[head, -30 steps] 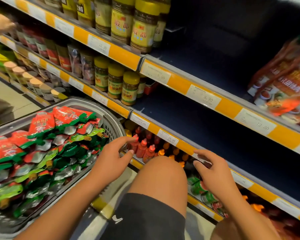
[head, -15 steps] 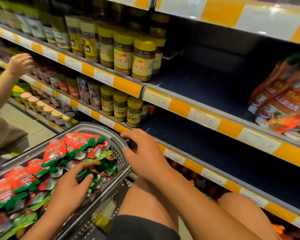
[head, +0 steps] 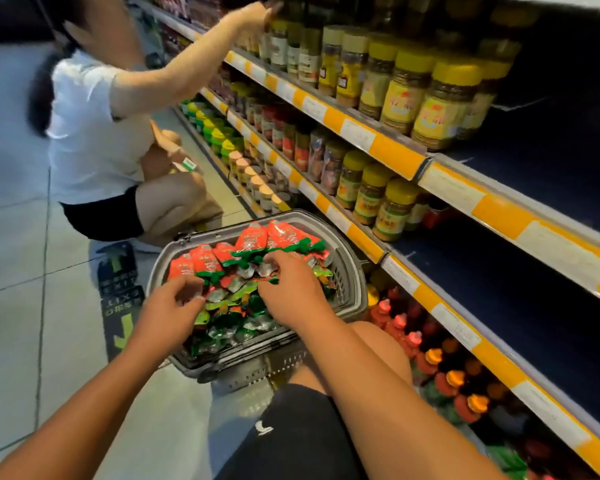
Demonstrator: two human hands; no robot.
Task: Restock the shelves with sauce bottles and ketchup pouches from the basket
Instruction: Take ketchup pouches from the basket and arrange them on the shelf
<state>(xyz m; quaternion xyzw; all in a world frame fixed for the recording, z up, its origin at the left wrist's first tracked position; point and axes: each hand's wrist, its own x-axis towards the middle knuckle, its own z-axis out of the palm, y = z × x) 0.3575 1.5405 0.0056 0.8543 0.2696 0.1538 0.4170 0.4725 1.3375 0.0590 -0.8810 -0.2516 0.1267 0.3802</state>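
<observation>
A grey basket (head: 347, 271) stands on the floor in front of my knee, heaped with red and green ketchup pouches (head: 253, 237). My left hand (head: 168, 306) hovers over the near left of the heap, fingers loosely curled, nothing visibly held. My right hand (head: 291, 289) is in the middle of the heap, its fingers curled down around pouches. Red sauce bottles (head: 406, 337) with red and orange caps fill the bottom shelf to the right of the basket.
The dark blue shelf (head: 499, 306) above the bottles is bare at the right. Yellow-lidded jars (head: 392, 209) stand at its left end and on the shelf above. Another person (head: 94, 133) crouches beyond the basket, one arm reaching to an upper shelf.
My view swung left and down onto the basket. My right hand moved from the basket's rim into the pouches. My left hand stays over the pile. The other person came into full view.
</observation>
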